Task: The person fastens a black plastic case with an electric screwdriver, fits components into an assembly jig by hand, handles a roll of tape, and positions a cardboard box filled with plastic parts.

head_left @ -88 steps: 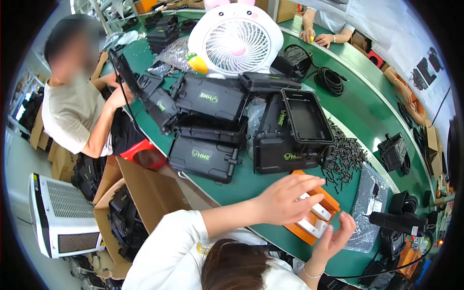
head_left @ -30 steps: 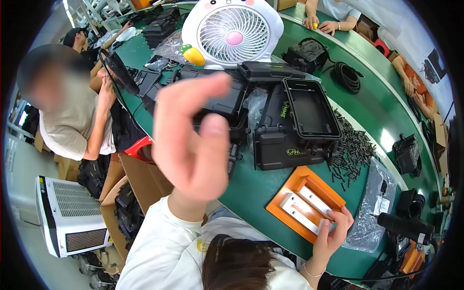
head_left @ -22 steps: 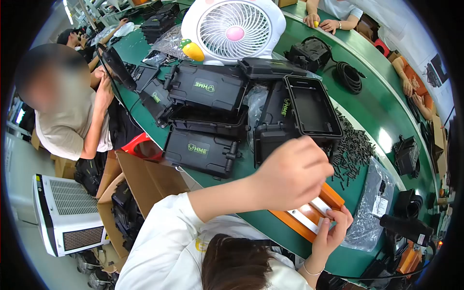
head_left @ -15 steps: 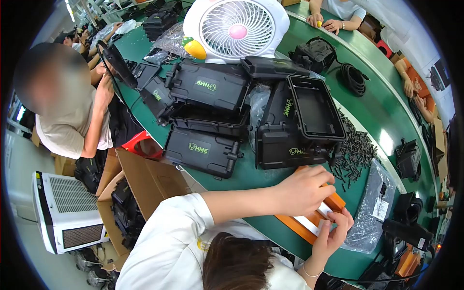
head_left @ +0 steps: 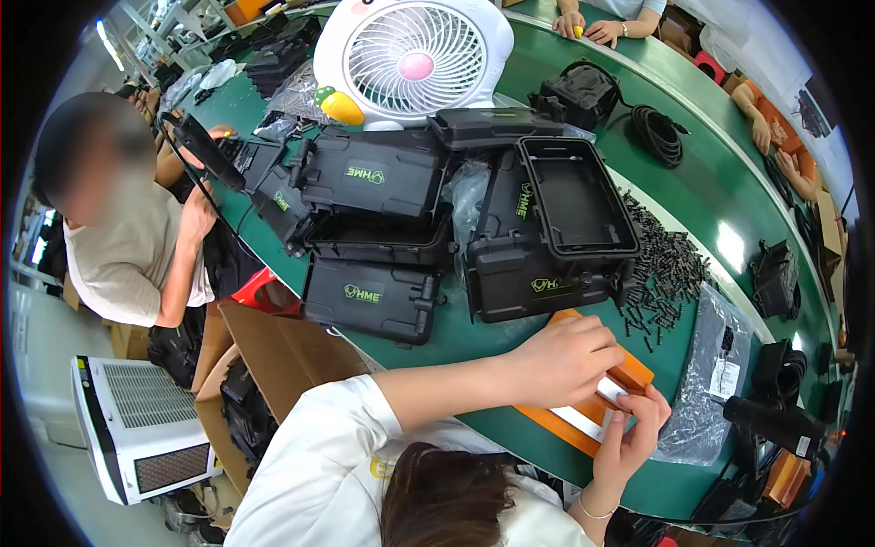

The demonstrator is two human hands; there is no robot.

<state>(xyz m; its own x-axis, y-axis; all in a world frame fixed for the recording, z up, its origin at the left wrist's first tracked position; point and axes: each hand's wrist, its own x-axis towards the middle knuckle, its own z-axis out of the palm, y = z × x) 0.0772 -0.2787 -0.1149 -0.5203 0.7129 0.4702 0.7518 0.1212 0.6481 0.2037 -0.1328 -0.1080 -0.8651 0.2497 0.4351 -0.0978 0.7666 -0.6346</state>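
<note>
Apparently touching right end of farther white strip [head_left: 609, 388] with slightly parted right hand [head_left: 636, 432]. Runs lengthwise toward left hand [head_left: 565, 365]; can't tell its grip.

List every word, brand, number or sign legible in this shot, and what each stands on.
"HME": front-left black case
"HME", upside down: black case behind it
"HME", small: leftmost black case
"HME", sideways: tilted black case
"H", rest unclear: front-right black case
Too small to read: labels on the clear plastic bag and black handheld tool.
</note>
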